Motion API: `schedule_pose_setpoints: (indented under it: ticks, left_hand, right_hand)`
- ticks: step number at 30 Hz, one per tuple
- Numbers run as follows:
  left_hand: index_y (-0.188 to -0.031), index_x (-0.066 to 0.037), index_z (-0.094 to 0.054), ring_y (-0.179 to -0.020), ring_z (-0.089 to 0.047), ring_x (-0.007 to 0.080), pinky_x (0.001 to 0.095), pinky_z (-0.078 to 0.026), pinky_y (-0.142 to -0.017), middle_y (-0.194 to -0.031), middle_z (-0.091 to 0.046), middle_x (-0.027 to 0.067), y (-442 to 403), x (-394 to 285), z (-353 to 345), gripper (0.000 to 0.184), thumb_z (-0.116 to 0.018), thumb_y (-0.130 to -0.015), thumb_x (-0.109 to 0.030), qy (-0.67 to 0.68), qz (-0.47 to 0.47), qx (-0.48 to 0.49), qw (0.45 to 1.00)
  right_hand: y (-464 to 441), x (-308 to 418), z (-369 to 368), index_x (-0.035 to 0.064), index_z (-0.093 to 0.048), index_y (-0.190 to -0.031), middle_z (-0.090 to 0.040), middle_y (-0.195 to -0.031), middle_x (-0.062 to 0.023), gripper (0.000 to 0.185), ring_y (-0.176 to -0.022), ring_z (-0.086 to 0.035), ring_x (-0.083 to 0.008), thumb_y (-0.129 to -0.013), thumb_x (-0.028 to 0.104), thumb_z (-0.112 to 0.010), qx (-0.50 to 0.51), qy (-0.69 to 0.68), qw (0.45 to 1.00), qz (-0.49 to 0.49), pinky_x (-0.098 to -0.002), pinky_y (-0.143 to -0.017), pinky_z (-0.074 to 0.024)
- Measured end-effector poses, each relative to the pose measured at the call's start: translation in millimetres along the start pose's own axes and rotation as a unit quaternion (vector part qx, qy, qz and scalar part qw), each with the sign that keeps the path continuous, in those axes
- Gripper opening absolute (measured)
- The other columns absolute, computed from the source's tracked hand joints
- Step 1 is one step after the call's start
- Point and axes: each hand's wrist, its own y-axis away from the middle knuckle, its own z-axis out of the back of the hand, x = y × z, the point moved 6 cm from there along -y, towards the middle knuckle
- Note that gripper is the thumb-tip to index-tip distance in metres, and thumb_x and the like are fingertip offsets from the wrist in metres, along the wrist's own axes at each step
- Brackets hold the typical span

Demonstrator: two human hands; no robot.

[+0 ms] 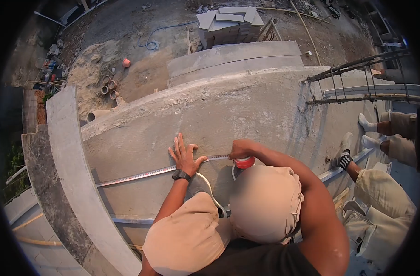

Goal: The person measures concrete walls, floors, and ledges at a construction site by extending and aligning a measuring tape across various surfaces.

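Observation:
My left hand (184, 155), with a dark watch at the wrist, lies on the concrete slab (219, 115) with its fingers spread. The white blade of a tape measure (139, 176) runs beneath or against its palm, from near the grey board at the left toward my right hand. My right hand (240, 149) is closed at the other end of the blade, by the red tape measure case (244, 162). My bent knees hide part of the case and slab below. A grey shoe (201, 186) stands just behind my left hand.
A long grey board (74, 152) edges the slab at left. Tied rebar (361, 78) juts in at right, near other people's legs (380, 184). Beyond the slab edge, lower ground holds stacked blocks (230, 32), clay pipes (111, 87) and a red bucket (126, 63).

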Motion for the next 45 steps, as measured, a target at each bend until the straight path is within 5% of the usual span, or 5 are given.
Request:
schedule_pose_setpoints:
  ticks: [4, 16, 21, 35, 45]
  left_hand:
    - [-0.105, -0.017, -0.059, -0.145, -0.004, 0.0371, 0.0624, 0.001, -0.111, -0.158, -0.007, 0.0164, -1, 5, -7, 0.058, -0.083, -0.061, -0.047, 0.012, -0.022, -0.012, 1.0]
    - [-0.102, -0.015, -0.059, -0.145, -0.007, 0.0348, 0.0596, 0.003, -0.113, -0.157, -0.012, 0.0149, 2, 0, 2, 0.056, -0.085, -0.059, -0.039, 0.003, -0.011, -0.018, 1.0]
    - [-0.103, -0.015, -0.06, -0.145, -0.01, 0.0355, 0.0612, 0.0, -0.112, -0.157, -0.013, 0.0154, 2, 3, -2, 0.055, -0.085, -0.059, -0.036, -0.007, -0.033, -0.033, 0.999]
    - [-0.099, -0.015, -0.064, -0.144, -0.013, 0.036, 0.0604, -0.002, -0.112, -0.157, -0.014, 0.0168, 1, -11, 2, 0.046, -0.084, -0.062, -0.035, -0.002, -0.092, -0.003, 0.996]
    - [-0.074, -0.011, -0.066, -0.141, -0.022, 0.0372, 0.0581, -0.011, -0.113, -0.153, -0.027, 0.0166, 6, -24, -1, 0.017, -0.079, -0.07, -0.021, -0.014, -0.166, -0.002, 0.986]
  right_hand:
    - [92, -126, -29, 0.0014, -0.071, -0.084, -0.068, -0.082, -0.0221, 0.041, -0.075, -0.067, -0.0326, -0.073, 0.04, -0.066, -0.053, -0.092, 0.994, 0.017, -0.0422, -0.069, -0.0512]
    - [509, -165, -44, 0.0064, -0.074, -0.081, -0.066, -0.068, -0.0136, 0.03, -0.065, -0.065, -0.0216, -0.075, 0.036, -0.072, -0.171, -0.235, 0.865, -0.41, -0.0361, -0.067, -0.0489]
    - [451, -192, 3, 0.0043, -0.072, -0.08, -0.066, -0.076, -0.0207, 0.035, -0.076, -0.065, -0.0388, -0.087, 0.036, -0.06, -0.301, -0.072, 0.844, -0.438, -0.0462, -0.071, -0.0499]
    - [118, -433, 27, 0.0138, -0.074, -0.071, -0.071, -0.074, -0.0063, 0.004, -0.07, -0.071, -0.0215, -0.071, 0.012, -0.07, -0.283, -0.117, 0.829, -0.467, -0.0353, -0.051, -0.0512]
    - [165, -370, 62, 0.0142, -0.075, -0.077, -0.072, -0.079, -0.0069, 0.008, -0.073, -0.071, -0.0231, -0.07, 0.014, -0.072, -0.303, -0.019, 0.876, -0.375, -0.0365, -0.054, -0.0539]
